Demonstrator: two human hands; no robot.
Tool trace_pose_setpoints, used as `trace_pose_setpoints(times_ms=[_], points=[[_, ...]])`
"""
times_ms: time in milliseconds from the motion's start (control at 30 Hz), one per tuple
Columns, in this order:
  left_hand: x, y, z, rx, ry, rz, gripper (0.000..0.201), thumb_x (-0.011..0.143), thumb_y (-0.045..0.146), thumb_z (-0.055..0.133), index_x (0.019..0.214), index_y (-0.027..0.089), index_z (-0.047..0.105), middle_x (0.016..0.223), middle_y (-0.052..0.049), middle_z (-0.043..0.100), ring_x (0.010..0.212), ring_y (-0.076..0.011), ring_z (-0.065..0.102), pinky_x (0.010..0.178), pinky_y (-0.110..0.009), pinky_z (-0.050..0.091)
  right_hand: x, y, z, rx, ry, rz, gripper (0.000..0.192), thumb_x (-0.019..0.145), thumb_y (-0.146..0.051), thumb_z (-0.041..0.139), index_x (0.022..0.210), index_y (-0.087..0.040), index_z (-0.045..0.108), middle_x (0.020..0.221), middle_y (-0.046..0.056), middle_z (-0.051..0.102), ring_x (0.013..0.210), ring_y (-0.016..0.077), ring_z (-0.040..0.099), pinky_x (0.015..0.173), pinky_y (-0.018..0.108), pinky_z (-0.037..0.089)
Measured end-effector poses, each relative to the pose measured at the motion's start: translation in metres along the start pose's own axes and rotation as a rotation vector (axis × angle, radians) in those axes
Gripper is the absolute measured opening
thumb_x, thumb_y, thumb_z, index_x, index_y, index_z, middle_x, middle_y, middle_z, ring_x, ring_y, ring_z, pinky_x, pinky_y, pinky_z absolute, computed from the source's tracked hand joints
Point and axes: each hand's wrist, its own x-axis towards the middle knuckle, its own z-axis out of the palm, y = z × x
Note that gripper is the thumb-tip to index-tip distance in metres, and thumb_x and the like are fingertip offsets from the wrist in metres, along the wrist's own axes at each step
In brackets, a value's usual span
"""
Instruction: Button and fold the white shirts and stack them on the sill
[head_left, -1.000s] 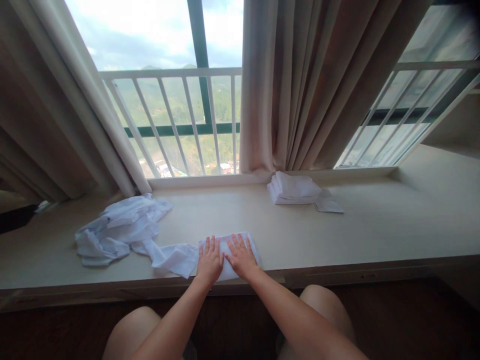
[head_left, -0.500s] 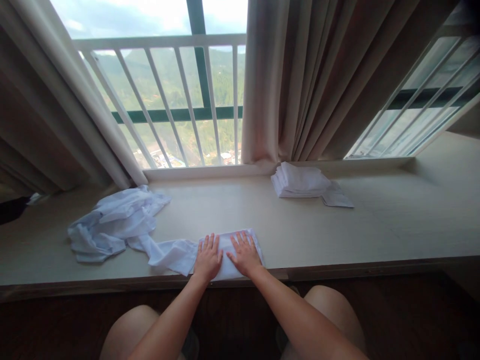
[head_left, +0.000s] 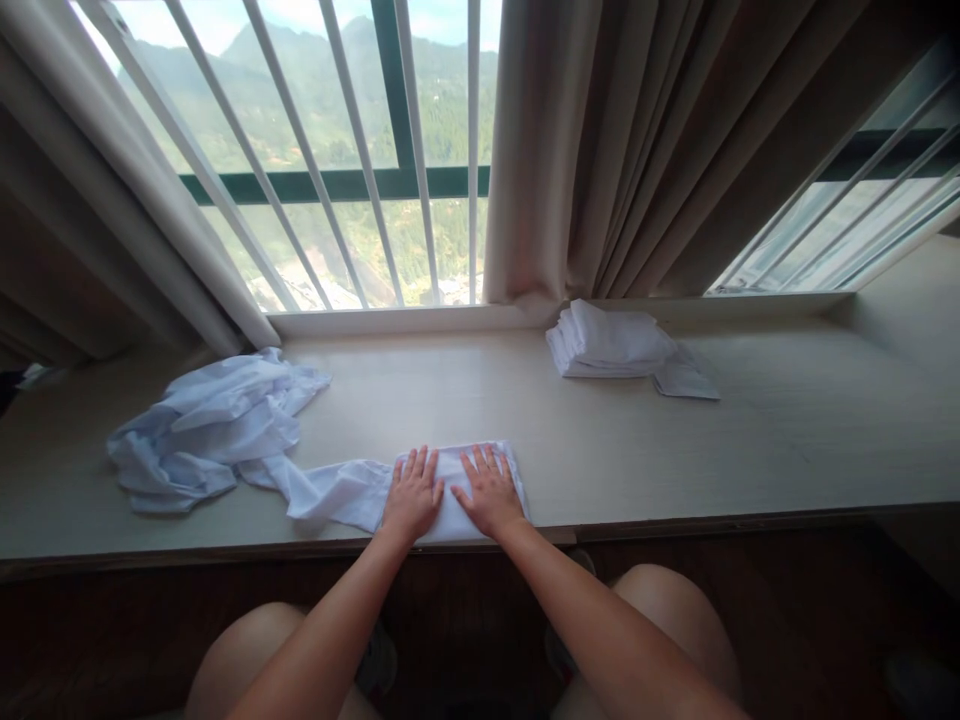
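Note:
My left hand (head_left: 412, 495) and my right hand (head_left: 489, 491) lie flat, side by side, fingers spread, on a small folded white cloth (head_left: 454, 464) at the near edge of a pale window ledge (head_left: 750, 440). Neither hand grips anything. Left of the folded cloth a loose white cloth (head_left: 334, 493) trails toward a crumpled heap of white cloths (head_left: 206, 425). A neat stack of folded white cloths (head_left: 609, 340) sits at the back of the ledge, by the curtain.
Beige curtains (head_left: 637, 150) hang behind the stack and at the far left (head_left: 112, 220). A white barred railing (head_left: 352, 170) guards the window. A flat white piece (head_left: 684, 381) lies beside the stack. My bare knees show below the ledge.
The camera has tilted downward, so the ledge and window sit higher in view. Both hands stay pressed flat on the folded cloth, barely shifted.

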Motion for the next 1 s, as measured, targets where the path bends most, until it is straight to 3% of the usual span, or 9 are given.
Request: trace_pose_setpoints(times_ms=[367, 767, 900, 1000], points=[[0.017, -0.002, 0.000, -0.020, 0.082, 0.033, 0.061, 0.101, 0.041, 0.038, 0.158, 0.020, 0.036, 0.165, -0.011, 0.033, 0.153, -0.0304, 0.028, 0.125, -0.052, 0.020, 0.012, 0.001, -0.001, -0.013, 0.020, 0.041, 0.072, 0.100, -0.063, 0.035, 0.160, -0.023, 0.031, 0.169, 0.011, 0.023, 0.157, 0.0313, 0.013, 0.125, 0.051, 0.004], [-0.004, 0.004, -0.015, -0.067, 0.257, 0.049, 0.050, 0.101, 0.033, 0.038, 0.148, 0.021, 0.052, 0.163, -0.010, 0.038, 0.153, -0.0299, 0.028, 0.124, -0.051, 0.022, 0.002, 0.000, 0.002, -0.008, 0.120, 0.035, 0.064, 0.100, -0.054, 0.042, 0.156, -0.023, 0.041, 0.165, 0.012, 0.032, 0.154, 0.0306, 0.022, 0.125, 0.051, 0.006], [-0.005, 0.007, -0.012, -0.077, 0.219, 0.047, 0.050, 0.102, 0.034, 0.036, 0.147, 0.023, 0.054, 0.156, -0.007, 0.049, 0.146, -0.0293, 0.040, 0.124, -0.051, 0.022, -0.002, -0.001, 0.000, -0.006, 0.126, 0.051, 0.063, 0.100, -0.053, 0.043, 0.155, -0.023, 0.042, 0.165, 0.012, 0.033, 0.154, 0.0304, 0.023, 0.125, 0.052, 0.005], [-0.004, 0.011, -0.006, -0.070, 0.161, 0.020, 0.054, 0.102, 0.037, 0.035, 0.153, 0.022, 0.047, 0.158, -0.009, 0.045, 0.147, -0.0315, 0.039, 0.123, -0.055, 0.021, -0.002, -0.002, -0.001, -0.007, 0.093, 0.075, 0.065, 0.100, -0.056, 0.042, 0.156, -0.024, 0.040, 0.166, 0.012, 0.030, 0.155, 0.0309, 0.020, 0.125, 0.053, 0.002]])
